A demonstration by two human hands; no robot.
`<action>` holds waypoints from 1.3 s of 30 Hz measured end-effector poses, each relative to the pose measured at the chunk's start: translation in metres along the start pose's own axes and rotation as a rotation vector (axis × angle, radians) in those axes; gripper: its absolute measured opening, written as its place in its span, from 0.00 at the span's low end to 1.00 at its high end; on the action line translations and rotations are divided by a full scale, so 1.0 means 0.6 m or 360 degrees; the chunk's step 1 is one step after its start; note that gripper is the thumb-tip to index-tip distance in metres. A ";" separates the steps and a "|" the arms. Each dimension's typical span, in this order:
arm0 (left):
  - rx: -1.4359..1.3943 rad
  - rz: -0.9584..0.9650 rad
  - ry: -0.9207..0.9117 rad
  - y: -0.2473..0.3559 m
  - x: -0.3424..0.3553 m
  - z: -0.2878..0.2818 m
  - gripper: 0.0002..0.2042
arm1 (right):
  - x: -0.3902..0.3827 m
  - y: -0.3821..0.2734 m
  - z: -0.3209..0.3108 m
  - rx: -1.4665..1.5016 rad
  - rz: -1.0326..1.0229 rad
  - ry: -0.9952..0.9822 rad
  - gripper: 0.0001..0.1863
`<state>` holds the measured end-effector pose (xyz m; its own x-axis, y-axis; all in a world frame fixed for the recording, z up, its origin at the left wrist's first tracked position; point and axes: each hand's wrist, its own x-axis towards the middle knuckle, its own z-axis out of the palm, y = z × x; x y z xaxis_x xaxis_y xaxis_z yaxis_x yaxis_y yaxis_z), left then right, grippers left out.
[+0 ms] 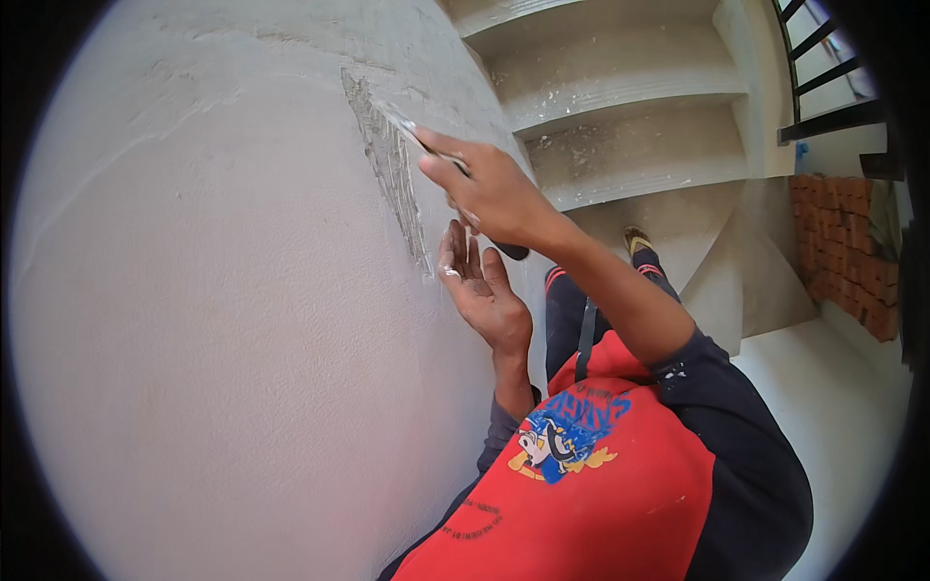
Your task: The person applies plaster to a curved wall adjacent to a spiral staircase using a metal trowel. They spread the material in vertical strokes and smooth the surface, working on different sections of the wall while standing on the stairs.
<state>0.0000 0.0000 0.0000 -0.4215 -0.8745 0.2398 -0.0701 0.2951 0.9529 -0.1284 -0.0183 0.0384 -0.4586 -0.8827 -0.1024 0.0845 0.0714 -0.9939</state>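
My right hand (484, 184) grips a putty knife (511, 251) by its dark handle, with the handle's end sticking out below the fist. The blade, smeared with white, points up and left against the pale wall (242, 290), at the edge of a rough grey scored patch (383, 160). That patch is long and narrow, running down toward my left hand. Just below the right hand, my left hand (489, 295) is held palm up with its fingers apart, close to the patch's lower end. Whitish paste sticks to its fingers.
Concrete stairs (630, 145) with white spatters rise at the upper right. Beyond them is a dark metal railing (833, 121). Stacked reddish bricks (838, 242) stand at the far right. My sandalled foot (636, 239) is on a step.
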 end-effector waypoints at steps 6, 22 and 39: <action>0.0165 -0.0301 -0.0075 -0.009 -0.022 -0.043 0.18 | -0.067 0.048 0.031 -0.0056 -0.0106 -0.0059 0.30; -0.0052 -0.0534 0.0149 -0.020 -0.007 -0.037 0.15 | -0.079 0.072 0.039 0.0320 0.0109 0.0083 0.14; 0.0001 -0.0397 0.0202 -0.049 -0.014 -0.045 0.17 | -0.081 0.067 0.050 -0.0039 -0.0154 0.0014 0.13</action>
<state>0.0298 -0.0115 -0.0248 -0.2746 -0.9614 0.0190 -0.1582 0.0647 0.9853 -0.0762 0.0138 0.0044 -0.4715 -0.8818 -0.0062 0.0181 -0.0026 -0.9998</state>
